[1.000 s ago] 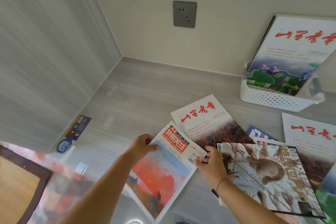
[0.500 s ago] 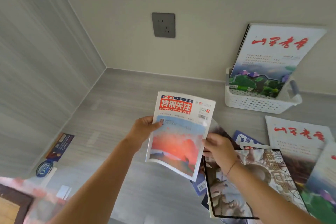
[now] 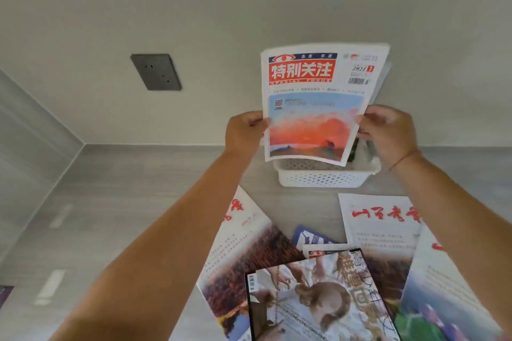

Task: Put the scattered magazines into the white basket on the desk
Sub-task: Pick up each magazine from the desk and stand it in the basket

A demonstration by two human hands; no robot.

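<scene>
Grey desk (image 3: 133, 216): left hand (image 3: 243, 133) and right hand (image 3: 388, 133) pinch the sides of an upright magazine (image 3: 315, 108), just above the white basket (image 3: 321, 178).

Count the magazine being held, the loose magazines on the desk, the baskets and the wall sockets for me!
Held magazine, gripped by left hand and right hand: 1
Loose magazines on the desk: 6
White basket: 1
Wall socket: 1
Total: 9

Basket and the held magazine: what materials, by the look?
White basket: probably moulded plastic, matte; its wall is a regular grid of holes. Held magazine: paper, cover possibly lightly coated; its bottom edge curls and bends.
</scene>
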